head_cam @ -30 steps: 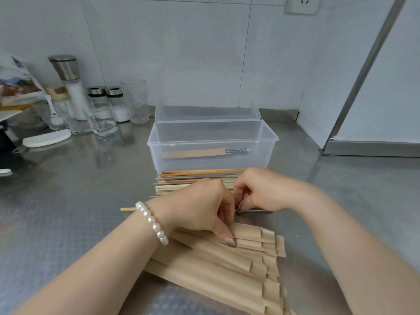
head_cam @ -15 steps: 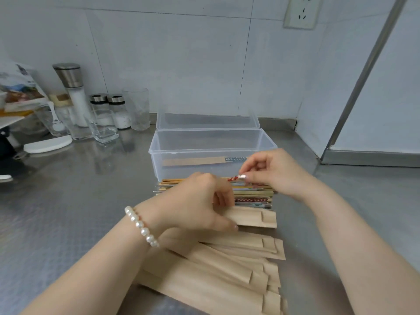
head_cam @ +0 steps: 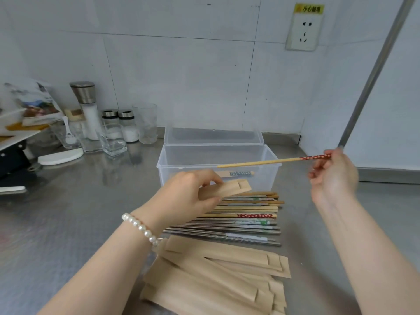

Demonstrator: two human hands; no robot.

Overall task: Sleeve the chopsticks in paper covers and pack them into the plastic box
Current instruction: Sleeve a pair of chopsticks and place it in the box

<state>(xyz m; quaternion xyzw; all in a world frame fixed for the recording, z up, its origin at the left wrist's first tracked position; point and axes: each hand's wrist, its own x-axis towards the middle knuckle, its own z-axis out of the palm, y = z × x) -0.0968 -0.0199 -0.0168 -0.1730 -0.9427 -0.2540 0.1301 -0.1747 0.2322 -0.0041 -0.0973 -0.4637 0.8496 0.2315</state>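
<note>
Left hand (head_cam: 188,196): raised over the counter, wrist ringed by a pearl bracelet (head_cam: 141,228); one brown paper cover (head_cam: 227,189) is pinched between thumb and fingers, its open end pointed right.

Right hand (head_cam: 333,176): held up and well apart from the left; a wooden chopstick (head_cam: 256,163) with a red, white-dotted handle is gripped at that handle end by curled fingers; the bare tip is directed left, across the front wall of the box.

Plastic box (head_cam: 218,176): clear, lid hinged open at the back, set on the steel counter (head_cam: 68,223) behind the loose stock; one sleeved pair (head_cam: 236,173) is seen inside, lying flat, patterned ends exposed at the right.

Loose chopsticks (head_cam: 247,220): wood and metal, laid in a row side by side just in front of the box; a second red dotted stick is among them.

Paper covers, spare (head_cam: 216,280): brown, piled overlapping at the near edge, just in front of the loose chopsticks.

Back left, by the tiled wall: grinder (head_cam: 87,108), two capped shakers (head_cam: 120,123), glasses (head_cam: 145,122).
</note>
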